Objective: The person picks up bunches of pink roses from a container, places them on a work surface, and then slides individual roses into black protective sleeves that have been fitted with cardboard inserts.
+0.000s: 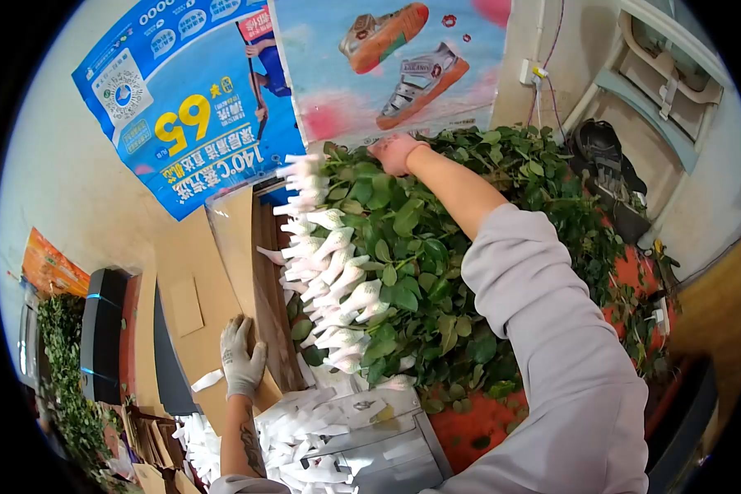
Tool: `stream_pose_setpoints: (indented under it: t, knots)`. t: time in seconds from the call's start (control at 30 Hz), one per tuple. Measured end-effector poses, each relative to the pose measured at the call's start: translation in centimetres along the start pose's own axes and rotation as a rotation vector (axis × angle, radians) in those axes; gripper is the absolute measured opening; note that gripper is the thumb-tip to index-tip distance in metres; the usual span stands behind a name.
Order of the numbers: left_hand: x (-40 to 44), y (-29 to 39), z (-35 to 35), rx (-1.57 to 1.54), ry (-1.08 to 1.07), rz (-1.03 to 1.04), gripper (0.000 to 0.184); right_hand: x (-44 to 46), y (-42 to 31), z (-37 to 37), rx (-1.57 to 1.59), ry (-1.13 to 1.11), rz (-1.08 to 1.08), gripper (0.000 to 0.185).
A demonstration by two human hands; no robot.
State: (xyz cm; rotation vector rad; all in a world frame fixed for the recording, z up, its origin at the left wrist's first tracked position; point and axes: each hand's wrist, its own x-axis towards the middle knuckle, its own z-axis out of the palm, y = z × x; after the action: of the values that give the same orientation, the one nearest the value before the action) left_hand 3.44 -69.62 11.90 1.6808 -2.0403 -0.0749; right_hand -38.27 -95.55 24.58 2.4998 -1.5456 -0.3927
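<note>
The left hand (243,362) lies open on the cardboard (185,263), while the right hand (397,154), its grip impossible to tell, reaches the far edge of the leafy stems (412,272), where light handling best spares foliage.

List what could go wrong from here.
The grey sleeve passes over the leafy stems and might snag or drag some. The left hand rests on the cardboard; if that slides, it could knock the white-wrapped heads beside it.
</note>
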Motion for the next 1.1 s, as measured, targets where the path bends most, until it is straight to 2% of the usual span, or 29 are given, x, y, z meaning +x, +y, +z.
stream_pose_setpoints:
  t: [0.1, 0.17, 0.3, 0.33, 0.4, 0.43, 0.47, 0.5, 0.53, 0.57, 0.6, 0.63, 0.77, 0.8, 0.83, 0.9, 0.93, 0.97, 1.0, 1.03, 1.1]
  knots:
    - [-0.2, -0.5, 0.2, -0.014, 0.014, 0.007, 0.051, -3.4, 0.6, -4.5, 0.151, 0.092, 0.221, 0.051]
    - [-0.1, -0.5, 0.1, -0.025, 0.016, 0.003, 0.051, -2.5, 4.5, -3.3, 0.056, 0.431, 0.318, 0.058]
    - [-0.2, -0.5, 0.1, -0.018, 0.021, 0.022, 0.051, -6.1, 9.8, -7.1, 0.253, 0.799, 0.447, 0.059]
    - [-0.1, -0.5, 0.1, -0.023, 0.022, 0.029, 0.051, -7.2, 9.9, -7.6, 0.246, 0.795, 0.456, 0.059]
    - [-0.1, -0.2, 0.0, -0.016, 0.017, 0.021, 0.051, -10.0, 9.4, -7.7, 0.397, 1.126, 0.331, 0.051]
    - [-0.1, -0.2, 0.0, 0.003, 0.012, 0.001, 0.051, -11.4, 8.0, -6.8, 0.337, 1.291, 0.307, 0.044]
    - [-0.1, -0.3, 0.1, -0.014, 0.014, 0.002, 0.05, -13.9, 4.8, -6.3, 0.405, 1.32, 0.338, 0.042]
    - [-0.4, -0.6, 0.3, -0.018, 0.005, 0.019, 0.05, -15.1, 2.8, -4.1, 0.453, 1.332, 0.278, 0.037]
    - [-0.5, -0.9, 0.4, -0.017, 0.016, 0.024, 0.05, -15.8, 1.7, -0.4, 0.108, 1.389, 0.121, 0.034]
    - [-0.3, -1.0, 0.7, -0.018, 0.029, 0.033, 0.049, -17.4, -1.4, 0.8, 0.155, 1.27, 0.024, 0.031]
    - [-0.2, -0.7, 0.5, -0.007, 0.013, 0.025, 0.049, -19.7, -4.0, 0.4, 0.106, 0.832, 0.002, 0.031]
    - [-0.2, -0.7, 0.5, -0.013, 0.005, 0.051, 0.049, -20.9, -6.1, 0.4, 0.135, 0.54, 0.009, 0.031]
    - [-0.2, -1.1, 0.8, 0.005, -0.007, 0.024, 0.05, -20.6, -9.0, 7.3, 0.17, 0.486, -0.005, 0.044]
    - [-0.2, -1.0, 0.7, -0.002, -0.011, 0.01, 0.05, -19.7, -9.1, 9.3, 0.117, 0.385, 0.026, 0.05]
    - [-0.2, -1.0, 0.6, -0.008, -0.014, -0.009, 0.05, -20.1, -9.3, 8.8, 0.117, 0.389, 0.031, 0.05]
    - [-0.4, -1.2, 0.7, -0.005, -0.011, -0.002, 0.05, -20.7, -9.8, 7.9, 0.097, 0.198, 0.03, 0.052]
    - [-0.3, -1.2, 0.8, -0.007, -0.01, -0.003, 0.05, -19.4, -9.5, 10.7, 0.056, 0.324, -0.019, 0.053]
    - [-0.1, -1.2, 0.7, -0.008, -0.013, -0.001, 0.05, -19.0, -9.5, 10.6, 0.01, 0.452, -0.062, 0.053]
    - [-0.1, -1.3, 0.8, -0.009, -0.01, 0.002, 0.05, -19.4, -9.4, 10.8, 0.016, 0.33, -0.034, 0.053]
    - [-0.3, -1.3, 0.8, -0.009, -0.005, 0.001, 0.05, -20.8, -9.7, 8.0, 0.021, 0.208, -0.011, 0.053]
    - [-0.5, -1.4, 0.9, -0.009, 0.0, -0.004, 0.051, -21.5, -9.5, 4.0, 0.112, 0.249, -0.021, 0.047]
